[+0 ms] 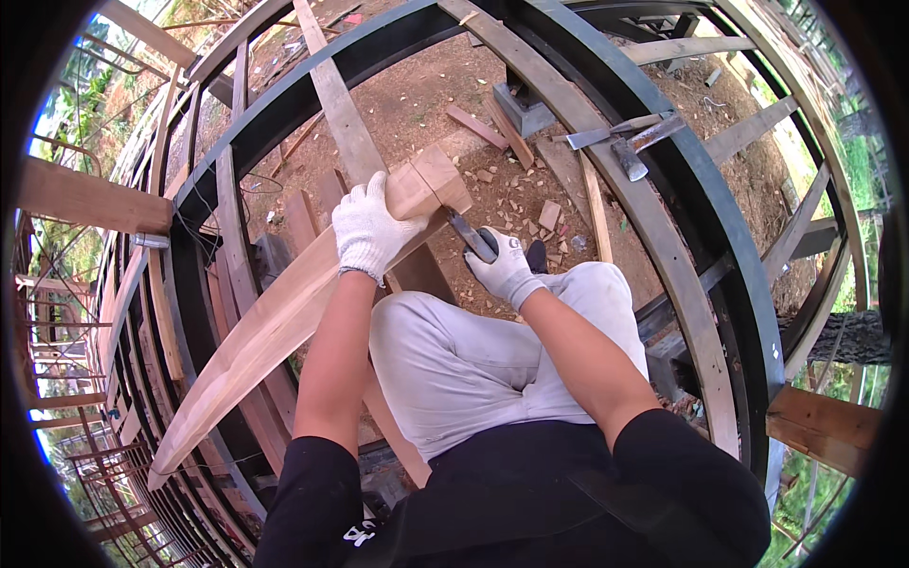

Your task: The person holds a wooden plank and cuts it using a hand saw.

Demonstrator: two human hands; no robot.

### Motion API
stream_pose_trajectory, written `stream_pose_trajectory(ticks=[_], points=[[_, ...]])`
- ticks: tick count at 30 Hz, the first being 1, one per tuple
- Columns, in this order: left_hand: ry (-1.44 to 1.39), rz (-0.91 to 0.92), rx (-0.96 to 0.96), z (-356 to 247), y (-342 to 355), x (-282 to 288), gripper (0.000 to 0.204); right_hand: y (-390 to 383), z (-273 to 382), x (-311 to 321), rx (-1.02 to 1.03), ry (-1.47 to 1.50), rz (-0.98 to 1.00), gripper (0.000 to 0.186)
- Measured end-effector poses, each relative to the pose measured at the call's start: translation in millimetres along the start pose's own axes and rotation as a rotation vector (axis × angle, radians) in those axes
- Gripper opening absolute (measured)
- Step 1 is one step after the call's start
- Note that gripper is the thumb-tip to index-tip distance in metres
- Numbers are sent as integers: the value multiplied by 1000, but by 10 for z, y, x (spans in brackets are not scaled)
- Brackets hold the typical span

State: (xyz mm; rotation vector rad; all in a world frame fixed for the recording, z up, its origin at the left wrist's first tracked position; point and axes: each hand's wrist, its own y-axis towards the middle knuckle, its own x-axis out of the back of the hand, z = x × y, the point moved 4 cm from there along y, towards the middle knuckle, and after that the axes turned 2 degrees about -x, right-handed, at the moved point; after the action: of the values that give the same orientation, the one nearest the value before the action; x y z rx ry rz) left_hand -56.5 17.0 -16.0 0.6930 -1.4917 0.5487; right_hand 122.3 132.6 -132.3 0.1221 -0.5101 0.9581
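A long pale timber beam (275,308) lies slantwise from the lower left up to the middle, thick at its squared far end and tapering toward the near end. My left hand (367,227), in a white knit glove, grips its top near the thick end. A thin dark line crosses the beam just beyond that hand. Wearing a grey-and-white glove, my right hand (504,267) is closed round a narrow dark hand tool (467,233). The tool's tip meets the beam's side at the dark line; its exact kind is unclear.
A hammer (629,159) and a bladed tool (589,138) rest on the curved frame (663,109) at right. Wood chips and offcuts (549,216) litter the dirt ground beyond my knees. A plank (341,109) runs away under the beam. Steel frames and timbers surround me.
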Motion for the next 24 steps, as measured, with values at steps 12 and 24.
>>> stream_pose_trajectory(ticks=[12,24], points=[[38,10,32,-3,-40,92,95,-1029,-73,550,194,-20,-166,28],[42,-48,24,91,-3,96,96,-1796,44,896,-116,112,143,17]])
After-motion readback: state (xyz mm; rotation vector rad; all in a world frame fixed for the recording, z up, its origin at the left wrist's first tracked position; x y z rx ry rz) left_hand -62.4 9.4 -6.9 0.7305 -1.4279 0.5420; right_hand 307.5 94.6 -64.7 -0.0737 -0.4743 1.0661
